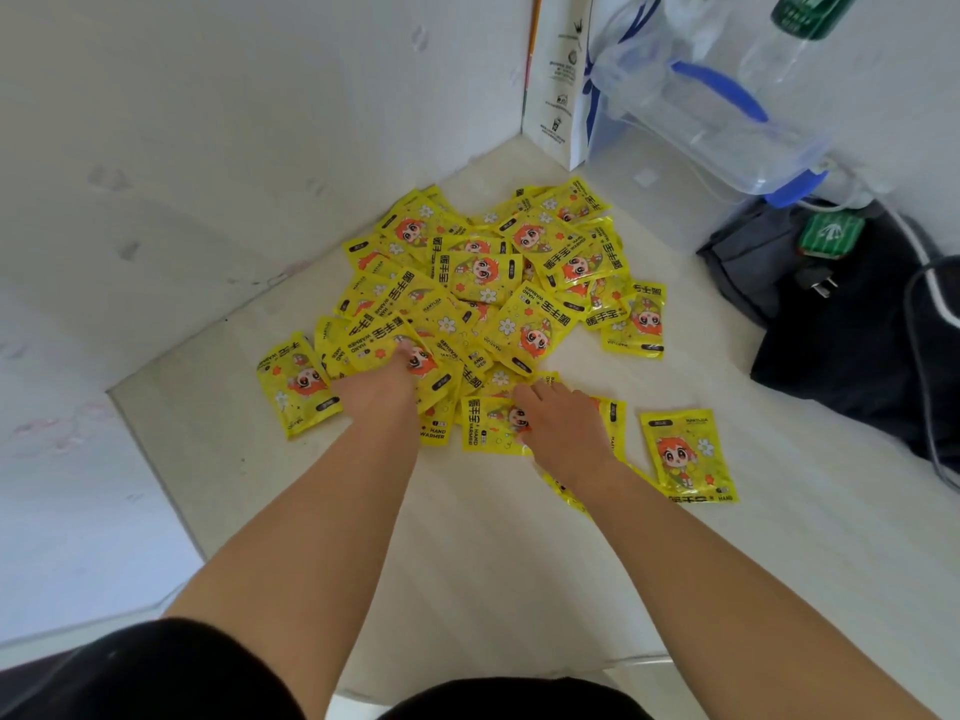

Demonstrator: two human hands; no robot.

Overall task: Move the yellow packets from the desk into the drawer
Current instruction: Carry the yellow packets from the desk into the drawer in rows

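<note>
Black sleeve (156, 667) nearest; glossy yellow plastic packets (483, 283) are pressed by flat, spread right hand (563, 426); left hand (382, 394) is buried (grip unclear); small stacks should be gathered.

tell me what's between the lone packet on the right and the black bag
Bare desk only, between lone packet and black bag, in the head view.

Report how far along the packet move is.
Done: nothing visibly; no drawer is in view. In hand: the left hand reaches into the near edge of the yellow packets pile, the right hand rests on packets beside it; none lifted. Left: the whole pile on the desk, plus one stray packet to the right.
</note>
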